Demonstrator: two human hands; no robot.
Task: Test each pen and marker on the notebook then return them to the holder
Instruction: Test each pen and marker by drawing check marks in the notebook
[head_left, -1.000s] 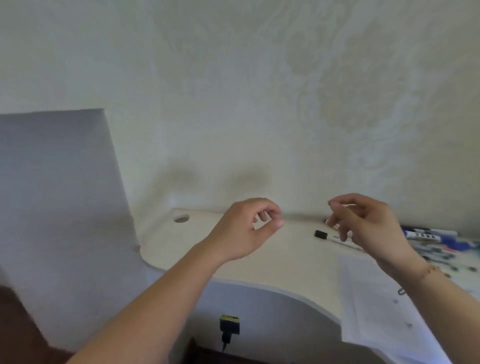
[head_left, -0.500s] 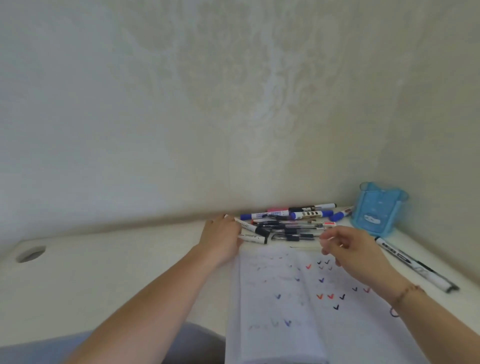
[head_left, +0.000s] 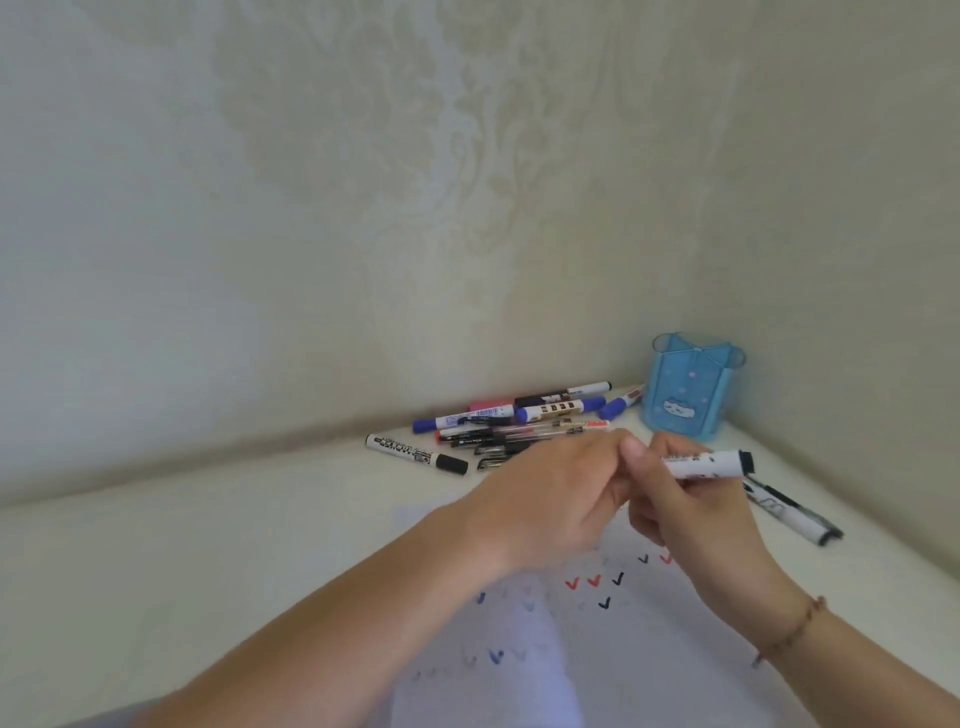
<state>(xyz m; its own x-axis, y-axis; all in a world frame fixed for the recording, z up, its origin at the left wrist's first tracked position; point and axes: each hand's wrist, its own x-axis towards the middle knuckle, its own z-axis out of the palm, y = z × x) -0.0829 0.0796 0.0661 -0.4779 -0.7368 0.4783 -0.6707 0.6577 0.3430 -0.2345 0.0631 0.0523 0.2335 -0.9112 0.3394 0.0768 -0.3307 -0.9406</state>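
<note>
You're at a desk (head_left: 208, 561) pushed into the corner of a room at home, by the look of it: pale damask-patterned wallpaper (head_left: 415, 182) covers both walls, and a cute blue holder (head_left: 685, 387) with a cartoon face stands in the corner. Loose pens (head_left: 519, 421) and a ticked notebook (head_left: 649, 649) lie on the cream top.

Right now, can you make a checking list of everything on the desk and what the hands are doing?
Surface: pale desk in a wall corner.
Job's things: blue holder upright, no pens showing in it; pile of pens and markers lying loose; notebook with tick marks.
Clutter: black-and-white marker lying apart from the pile.
Hands: right hand grips a white marker; left hand at its hidden end.
Cables: nothing seen.
Surroundings: patterned wall.
</note>
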